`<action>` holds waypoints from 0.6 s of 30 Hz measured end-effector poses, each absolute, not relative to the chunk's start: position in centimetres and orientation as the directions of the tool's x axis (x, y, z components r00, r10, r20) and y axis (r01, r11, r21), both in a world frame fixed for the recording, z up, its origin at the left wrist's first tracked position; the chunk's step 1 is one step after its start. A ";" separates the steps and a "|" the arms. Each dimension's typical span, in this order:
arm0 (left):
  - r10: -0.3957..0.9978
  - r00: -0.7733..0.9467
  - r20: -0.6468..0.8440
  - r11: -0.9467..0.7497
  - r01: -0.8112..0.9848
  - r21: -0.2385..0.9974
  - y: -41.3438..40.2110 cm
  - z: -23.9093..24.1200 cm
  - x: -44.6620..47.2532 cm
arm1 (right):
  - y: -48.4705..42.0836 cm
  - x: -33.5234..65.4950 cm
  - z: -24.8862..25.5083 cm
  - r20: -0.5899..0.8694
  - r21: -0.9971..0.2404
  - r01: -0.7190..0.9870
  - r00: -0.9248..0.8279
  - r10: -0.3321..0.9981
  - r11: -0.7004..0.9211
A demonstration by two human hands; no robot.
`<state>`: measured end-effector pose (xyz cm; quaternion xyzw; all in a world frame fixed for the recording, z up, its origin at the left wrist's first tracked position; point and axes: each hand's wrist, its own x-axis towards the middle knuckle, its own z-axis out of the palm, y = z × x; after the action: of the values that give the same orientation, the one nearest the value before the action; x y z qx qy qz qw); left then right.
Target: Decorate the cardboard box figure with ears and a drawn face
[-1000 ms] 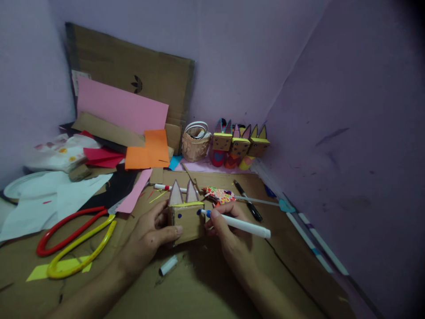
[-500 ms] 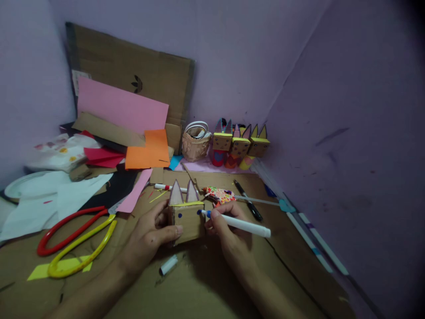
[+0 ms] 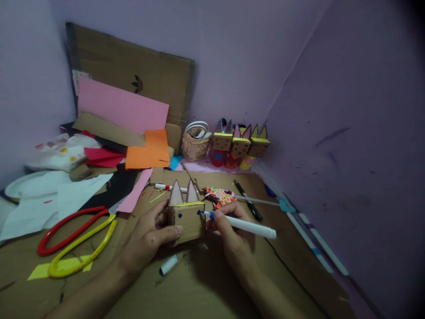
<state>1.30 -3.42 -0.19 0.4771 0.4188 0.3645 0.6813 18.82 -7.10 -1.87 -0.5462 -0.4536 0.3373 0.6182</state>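
Note:
My left hand (image 3: 156,232) grips a small cardboard box (image 3: 189,228) by its left side, thumb on the front face. Two pointed ears with dark outlines rise from its top, above a yellow strip. Two blue dots mark the front. In my right hand (image 3: 234,230) is a white marker (image 3: 250,227) with a blue tip end, held like a pen; its tip is at or just beside the right dot. Some right-hand fingers are hidden behind the marker and box edge. A pale marker cap (image 3: 168,265) lies below the box.
Red-and-yellow-handled scissors (image 3: 81,241) lie at left near paper scraps. Behind the box are a red-banded marker (image 3: 162,187), a patterned glue gun (image 3: 221,195) and a black pen (image 3: 248,201). A small basket (image 3: 195,146) and three eared cardboard figures (image 3: 241,146) stand against the wall.
My right hand has shifted slightly right with the marker, drawing its tip back a little from the right dot. My left hand and the box look unmoved.

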 end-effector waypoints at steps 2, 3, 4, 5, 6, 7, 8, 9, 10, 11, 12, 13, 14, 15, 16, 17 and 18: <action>0.894 0.395 -0.212 0.272 -0.103 0.957 -3.4 -0.3 1.3 | -7.1 18.8 -1.8 0.180 -0.983 0.047 0.363 0.914 0.175; 0.891 0.400 -0.212 0.273 -0.102 0.957 -3.4 -0.3 1.2 | -7.1 18.8 -1.9 0.179 -0.984 0.053 0.359 0.916 0.172; 0.891 0.400 -0.215 0.274 -0.096 0.957 -3.4 -0.3 1.2 | -7.1 18.8 -1.9 0.182 -0.983 0.070 0.358 0.916 0.169; 0.892 0.394 -0.222 0.276 -0.086 0.957 -3.4 -0.3 1.2 | -7.0 18.8 -2.0 0.188 -0.982 0.092 0.359 0.914 0.166; 0.893 0.385 -0.233 0.281 -0.073 0.957 -3.4 -0.2 1.2 | -7.0 18.9 -2.1 0.194 -0.980 0.115 0.360 0.913 0.163; 0.893 0.378 -0.244 0.286 -0.061 0.956 -3.5 -0.1 1.2 | -6.9 18.9 -2.2 0.197 -0.978 0.136 0.362 0.911 0.157; 0.894 0.371 -0.251 0.290 -0.053 0.955 -3.5 -0.1 1.1 | -6.9 18.9 -2.3 0.198 -0.977 0.152 0.360 0.912 0.152; 0.892 0.373 -0.254 0.294 -0.053 0.954 -3.5 0.0 1.1 | -6.9 18.9 -2.3 0.196 -0.976 0.158 0.363 0.911 0.147; 0.890 0.380 -0.251 0.293 -0.057 0.954 -3.6 0.0 1.2 | -7.0 18.9 -2.3 0.193 -0.977 0.156 0.364 0.911 0.145; 0.889 0.386 -0.245 0.290 -0.064 0.955 -3.6 0.0 1.2 | -7.0 18.9 -2.2 0.191 -0.978 0.147 0.364 0.912 0.146; 0.890 0.389 -0.237 0.286 -0.072 0.955 -3.5 0.0 1.2 | -7.0 18.8 -2.1 0.192 -0.979 0.137 0.368 0.910 0.151; 0.892 0.389 -0.230 0.282 -0.081 0.956 -3.5 -0.1 1.2 | -7.1 18.8 -2.0 0.198 -0.978 0.130 0.372 0.907 0.160; 0.892 0.392 -0.224 0.278 -0.088 0.956 -3.5 -0.2 1.2 | -7.1 18.8 -1.9 0.206 -0.977 0.132 0.375 0.904 0.167; 0.893 0.394 -0.219 0.275 -0.092 0.957 -3.4 -0.2 1.2 | -7.1 18.7 -1.9 0.214 -0.975 0.145 0.377 0.901 0.171; 0.894 0.394 -0.214 0.271 -0.095 0.958 -3.4 -0.3 1.2 | -7.1 18.8 -1.9 0.222 -0.971 0.166 0.375 0.900 0.171; 0.893 0.397 -0.212 0.270 -0.094 0.958 -3.3 -0.3 1.2 | -7.1 18.8 -1.9 0.229 -0.968 0.188 0.371 0.900 0.168; 0.892 0.400 -0.212 0.268 -0.091 0.959 -3.3 -0.3 1.2 | -7.0 18.8 -2.0 0.233 -0.964 0.208 0.365 0.901 0.165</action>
<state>1.24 -3.34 -0.27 0.4856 0.4123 0.3607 0.6813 18.84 -7.04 -2.04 -0.5759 -0.4814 0.2929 0.5922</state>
